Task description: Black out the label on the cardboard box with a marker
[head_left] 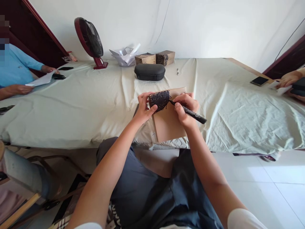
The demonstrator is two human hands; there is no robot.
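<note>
My left hand [145, 106] grips a small brown, box-like piece [159, 101] whose visible face is mostly covered in black marks with brown flecks showing through. Its thumb presses on the near edge, while the other fingers go round the far left side. In my right hand [186, 106] is a black marker [194, 114], its tip at the right edge of the blackened face. Under both hands lies a flat brown cardboard sheet [166, 128]. I cannot tell the exact kind of the piece, as my fingers cover part of it.
Behind my hands stand a black zip case [149, 72], two brown patterned boxes [168, 58], a white plastic bag [125, 57] and a red fan [90, 39]. A small pen cap [177, 72] lies on the cloth-covered table [221, 105]. People sit at the left and right ends.
</note>
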